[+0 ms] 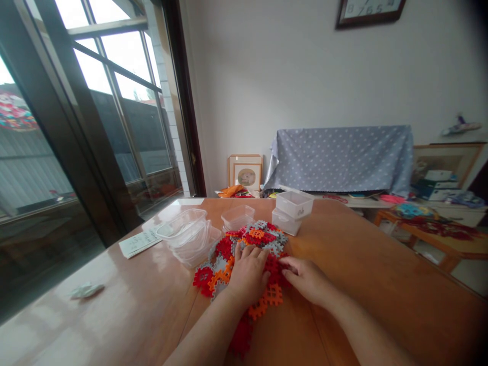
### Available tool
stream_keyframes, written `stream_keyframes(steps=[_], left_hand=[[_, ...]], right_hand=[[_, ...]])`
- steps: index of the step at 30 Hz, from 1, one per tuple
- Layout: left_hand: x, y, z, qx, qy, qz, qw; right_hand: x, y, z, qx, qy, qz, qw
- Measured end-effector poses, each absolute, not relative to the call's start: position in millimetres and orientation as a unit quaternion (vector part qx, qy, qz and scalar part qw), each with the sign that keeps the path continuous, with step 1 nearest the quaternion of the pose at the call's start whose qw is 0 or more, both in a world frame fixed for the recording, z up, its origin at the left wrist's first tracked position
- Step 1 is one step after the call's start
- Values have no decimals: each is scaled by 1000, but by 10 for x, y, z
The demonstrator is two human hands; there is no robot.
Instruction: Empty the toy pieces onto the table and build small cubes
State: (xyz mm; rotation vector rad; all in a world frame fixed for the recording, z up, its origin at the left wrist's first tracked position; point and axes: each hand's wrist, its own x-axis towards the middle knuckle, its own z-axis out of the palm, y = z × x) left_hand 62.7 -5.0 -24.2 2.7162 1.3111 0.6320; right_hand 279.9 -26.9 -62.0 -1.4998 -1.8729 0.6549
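A heap of flat, notched interlocking plastic pieces (pixel 224 247) in red, orange and grey lies on the wooden table. My left hand (pixel 249 269) rests palm down on the heap, its fingers spread over the pieces. At the heap's right edge, my right hand (pixel 305 279) has its thumb and forefinger at the rim of a red interlocking piece (pixel 273 267). The other fingers of that hand are curled under and partly hidden. Orange pieces (pixel 273 295) lie just below my hands, and another red piece (pixel 241 338) sits nearer to me, partly behind my left forearm.
Stacked clear plastic tubs (pixel 188 241) stand left of the heap, with one clear tub (pixel 238 217) behind it. Two whitish tubs (pixel 293 203) are stacked at the back right. A written paper (pixel 140 243) and a crumpled white wrapper (pixel 87 290) lie on the left side of the table (pixel 366 264).
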Motion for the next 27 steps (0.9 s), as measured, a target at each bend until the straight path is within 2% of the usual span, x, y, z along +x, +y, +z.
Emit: stream_keyframes(steps=[12, 18, 23, 27], left_hand=[[605, -37, -263, 887, 409, 208, 42], [619, -13, -209, 875, 408, 257, 44], [634, -47, -191, 872, 364, 307, 118], [671, -130, -167, 872, 336, 324, 151]], right_hand=[[2797, -257, -661, -564, -698, 266, 351], [2803, -262, -583, -579, -676, 279, 359], [2793, -313, -401, -570, -584, 362, 450], [2787, -390, -282, -552, -541, 426, 471]])
